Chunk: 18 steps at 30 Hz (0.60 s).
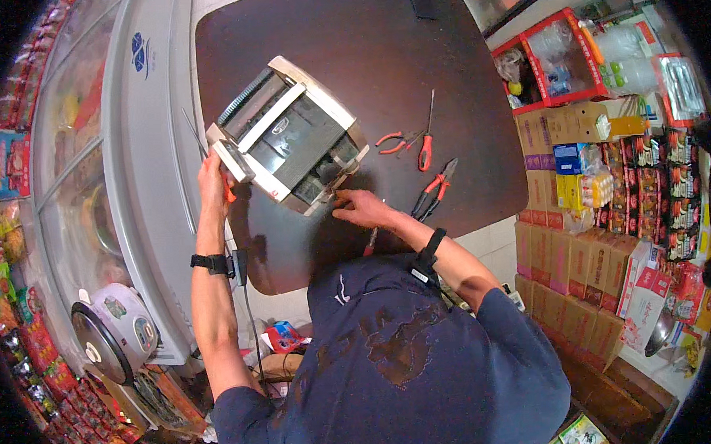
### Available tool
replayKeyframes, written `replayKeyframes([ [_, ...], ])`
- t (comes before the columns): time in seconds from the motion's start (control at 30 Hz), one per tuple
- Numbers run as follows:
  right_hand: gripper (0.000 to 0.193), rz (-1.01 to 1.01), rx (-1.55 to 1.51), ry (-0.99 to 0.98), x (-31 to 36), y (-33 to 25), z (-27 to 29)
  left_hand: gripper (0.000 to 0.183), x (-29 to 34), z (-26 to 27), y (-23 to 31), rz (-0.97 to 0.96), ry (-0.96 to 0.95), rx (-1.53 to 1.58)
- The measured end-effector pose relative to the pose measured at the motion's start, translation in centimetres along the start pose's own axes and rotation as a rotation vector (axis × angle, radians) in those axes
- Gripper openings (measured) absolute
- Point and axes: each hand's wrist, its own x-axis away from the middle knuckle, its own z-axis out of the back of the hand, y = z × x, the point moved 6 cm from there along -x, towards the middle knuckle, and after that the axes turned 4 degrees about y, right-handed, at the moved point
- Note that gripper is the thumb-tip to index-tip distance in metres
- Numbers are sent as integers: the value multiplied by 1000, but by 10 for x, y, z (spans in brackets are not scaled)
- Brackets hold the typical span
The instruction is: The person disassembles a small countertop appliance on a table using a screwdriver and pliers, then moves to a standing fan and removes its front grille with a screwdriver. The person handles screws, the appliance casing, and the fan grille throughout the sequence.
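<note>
A white and dark grey banknote counter stands turned at an angle on the dark brown table. My left hand is closed at its left side, around a screwdriver whose orange-red handle shows by the fingers and whose thin shaft points up and away. My right hand has its fingertips pinched at the counter's near right corner; whatever lies between them is too small to make out. Close to my right wrist lies another thin tool with a red end, partly hidden.
Right of the counter lie red-handled pliers, a red screwdriver and larger black-and-red pliers. A dark flat object rests at the table's far edge. Left stand a grey freezer and a rice cooker; right, stacked cartons.
</note>
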Motion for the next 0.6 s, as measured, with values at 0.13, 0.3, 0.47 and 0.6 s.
replayKeyframes([
  [0.13,42,91,117,141,10,-2,39,40,30,5,-9,-20,-31,19],
  [0.3,37,119,126,349,15,1,80,49,105,16,-45,-28,63,61],
  [0.47,47,454,365,427,1,-9,74,64,143,2,-68,31,107,-16],
  [0.6,28,501,466,388,-14,1,59,73,150,-25,-74,61,103,173],
])
